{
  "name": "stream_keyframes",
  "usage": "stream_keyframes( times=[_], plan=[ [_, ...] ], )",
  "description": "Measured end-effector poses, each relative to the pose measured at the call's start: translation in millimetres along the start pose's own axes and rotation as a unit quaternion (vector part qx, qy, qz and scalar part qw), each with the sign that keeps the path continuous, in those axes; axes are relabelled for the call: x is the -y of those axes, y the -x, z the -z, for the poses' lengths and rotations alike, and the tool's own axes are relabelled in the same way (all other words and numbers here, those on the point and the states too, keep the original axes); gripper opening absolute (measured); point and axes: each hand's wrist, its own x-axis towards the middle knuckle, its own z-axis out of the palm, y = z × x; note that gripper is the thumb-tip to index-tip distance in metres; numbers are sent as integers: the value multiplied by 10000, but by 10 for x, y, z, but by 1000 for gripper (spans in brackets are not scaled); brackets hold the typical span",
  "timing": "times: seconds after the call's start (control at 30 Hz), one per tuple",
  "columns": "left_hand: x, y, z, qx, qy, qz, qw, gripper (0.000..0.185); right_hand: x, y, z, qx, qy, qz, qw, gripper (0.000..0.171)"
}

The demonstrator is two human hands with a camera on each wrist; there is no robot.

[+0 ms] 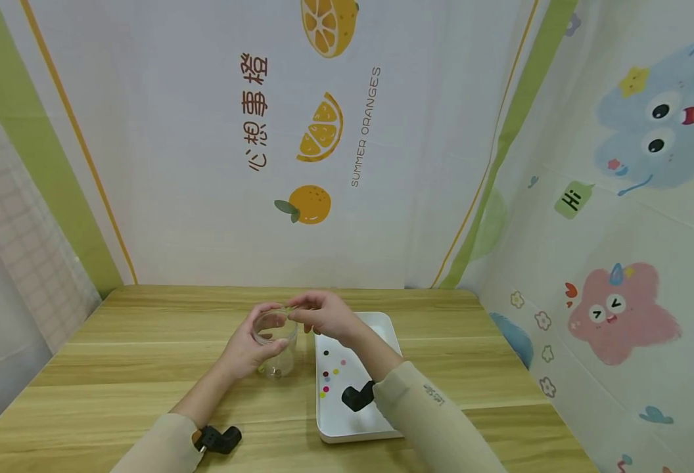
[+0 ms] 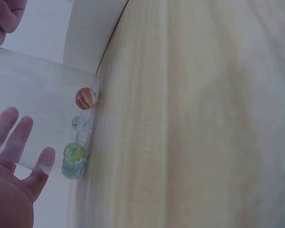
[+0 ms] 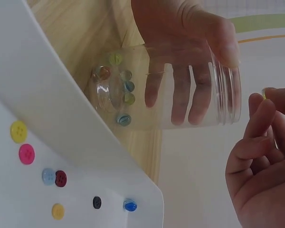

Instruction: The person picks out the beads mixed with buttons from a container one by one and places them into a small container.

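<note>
My left hand (image 1: 256,341) grips a clear plastic jar (image 3: 175,90), thumb on one side near the threaded rim and fingers round the other. The jar stands upright on the table with its mouth uncovered. Several glass marbles (image 2: 74,152) lie at its bottom, among them an orange-brown marble (image 2: 86,98). Right beside the jar's mouth, my right hand (image 1: 323,316) pinches a small yellowish marble (image 3: 264,93) between thumb and fingertip; most of it is hidden by the fingers.
A white tray (image 1: 355,430) stands to the right of the jar, under my right forearm. Scattered in it are several coloured buttons, such as a pink button (image 3: 26,154), and a blue marble (image 3: 130,205). A printed curtain (image 1: 205,230) hangs behind the wooden table (image 1: 116,368).
</note>
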Motion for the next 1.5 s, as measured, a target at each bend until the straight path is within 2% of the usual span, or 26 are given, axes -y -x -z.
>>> stream_keyframes(
  times=[0.6, 0.87, 1.23, 1.5],
  plan=[
    [5, 12, -4, -17, 9, 3, 10000, 67, -29, -28, 10, -34, 139, -63, 9999, 26],
    [27, 15, 1, 41, 32, -51, 10000, 67, -130, 15, 112, -74, 40, -112, 9999, 32],
    [15, 6, -16, -18, 45, -40, 10000, 69, -386, 87, 341, -207, 122, -317, 9992, 34],
    [3, 1, -23, -55, 79, -12, 10000, 69, -516, 170, 486, -469, 208, -447, 9977, 48]
  ],
)
